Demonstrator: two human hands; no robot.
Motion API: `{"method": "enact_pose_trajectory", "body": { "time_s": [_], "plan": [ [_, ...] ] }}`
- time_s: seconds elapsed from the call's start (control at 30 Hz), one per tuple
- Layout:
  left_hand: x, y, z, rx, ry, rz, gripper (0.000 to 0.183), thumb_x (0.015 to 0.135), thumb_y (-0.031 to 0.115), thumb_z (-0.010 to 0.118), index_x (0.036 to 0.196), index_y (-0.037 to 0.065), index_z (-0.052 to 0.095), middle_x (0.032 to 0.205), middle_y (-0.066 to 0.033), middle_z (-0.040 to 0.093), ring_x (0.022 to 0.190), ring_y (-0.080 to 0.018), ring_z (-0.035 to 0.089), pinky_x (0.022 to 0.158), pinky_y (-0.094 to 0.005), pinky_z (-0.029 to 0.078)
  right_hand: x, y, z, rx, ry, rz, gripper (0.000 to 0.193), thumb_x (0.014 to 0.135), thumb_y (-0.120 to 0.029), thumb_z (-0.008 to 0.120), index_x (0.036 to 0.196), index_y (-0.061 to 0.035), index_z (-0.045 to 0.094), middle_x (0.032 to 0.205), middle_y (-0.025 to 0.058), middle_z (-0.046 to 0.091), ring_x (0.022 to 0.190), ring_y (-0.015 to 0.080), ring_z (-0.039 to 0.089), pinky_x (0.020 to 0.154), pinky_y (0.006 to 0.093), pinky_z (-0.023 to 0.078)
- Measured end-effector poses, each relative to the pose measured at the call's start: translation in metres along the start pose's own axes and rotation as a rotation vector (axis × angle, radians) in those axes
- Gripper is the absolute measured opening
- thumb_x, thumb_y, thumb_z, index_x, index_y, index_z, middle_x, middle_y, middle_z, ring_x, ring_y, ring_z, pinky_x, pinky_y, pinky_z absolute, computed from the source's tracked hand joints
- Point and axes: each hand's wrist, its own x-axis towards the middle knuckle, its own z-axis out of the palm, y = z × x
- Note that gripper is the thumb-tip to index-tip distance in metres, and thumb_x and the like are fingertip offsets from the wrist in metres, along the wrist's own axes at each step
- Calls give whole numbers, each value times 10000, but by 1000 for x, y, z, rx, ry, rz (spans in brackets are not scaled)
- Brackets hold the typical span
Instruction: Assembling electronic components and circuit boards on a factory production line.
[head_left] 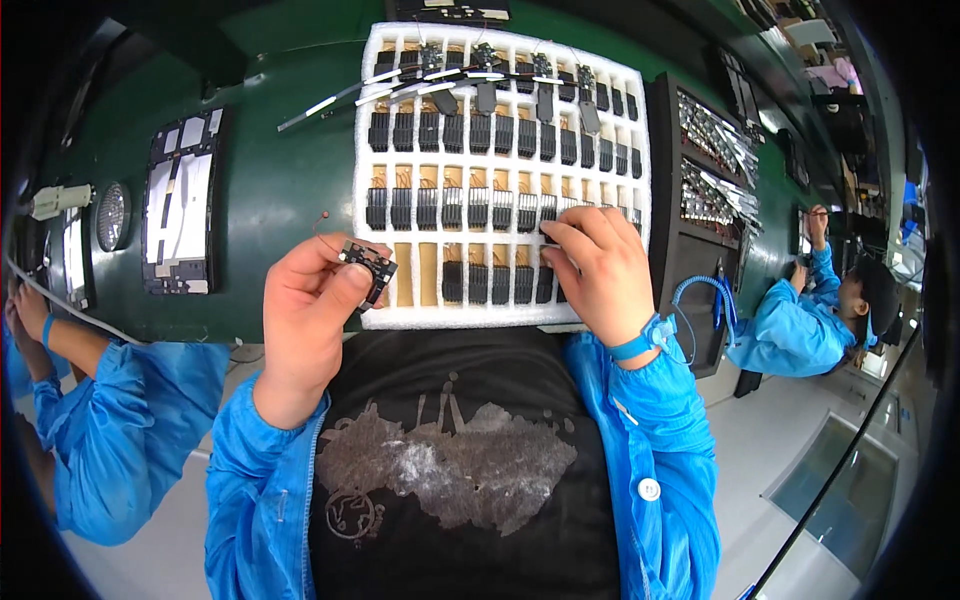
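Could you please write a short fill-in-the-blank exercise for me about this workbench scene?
1. A small circuit board is pinched in the person's ____ hand.
2. The foam tray with many compartments is ____ in colour.
3. The person wearing the camera has a blue wristband on the ____ wrist.
4. The bare tabletop beside the tray is ____ in colour.

Missing words: left; white; right; green.

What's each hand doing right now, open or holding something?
Left hand: closed, pinching a circuit board.
Right hand: at the tray; whether it grips anything can't be told.
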Motion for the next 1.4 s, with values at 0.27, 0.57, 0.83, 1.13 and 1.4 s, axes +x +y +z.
{"method": "enact_pose_trajectory", "body": {
  "time_s": [0.27, 0.57, 0.83, 1.13, 1.4],
  "plan": [
    [-1, 3, 4, 2, 7, -31, 152, 955, 94, 632, 1043, -30, 632, 979, -76, 635, 751, -151, 597, 702, -284, 477, -2, 5, 2, 45, 112, -21, 74, 833, -57, 702, 904, -58, 680, 872, 66, 646, 823, 263, 617, 752, 373, 486],
    [6, -2, 22, 11, -54, -44, 101, 913, -12, 637, 1007, -9, 600, 902, -75, 675, 767, -117, 629, 703, -269, 525, -7, -48, -17, 1229, -148, 494, 69, 1005, -42, 543, 1067, -17, 557, 912, 12, 569, 806, 55, 496, 719, 215, 424],
    [6, 1, 36, -14, -121, -94, 141, 907, -37, 664, 1016, 13, 589, 913, -31, 659, 789, -62, 604, 695, -229, 511, 4, -71, -24, 1374, -260, 524, 52, 973, -31, 578, 1017, -17, 602, 836, 9, 596, 754, 61, 539, 684, 226, 458],
    [2, 5, 40, -27, -89, -82, 116, 917, -31, 653, 994, 20, 583, 910, -29, 660, 791, -61, 611, 672, -230, 523, 8, -80, -16, 1187, -113, 289, 13, 902, -17, 622, 915, -13, 624, 856, 36, 619, 727, 84, 547, 621, 237, 431],
    [-2, 6, 44, -7, -63, -105, 90, 927, -10, 653, 984, 20, 590, 889, -17, 663, 776, -52, 609, 681, -227, 519, 11, -79, -16, 1096, -132, 228, 20, 876, -10, 623, 896, -10, 623, 833, 48, 617, 647, 85, 534, 555, 236, 411]
  ]
}}
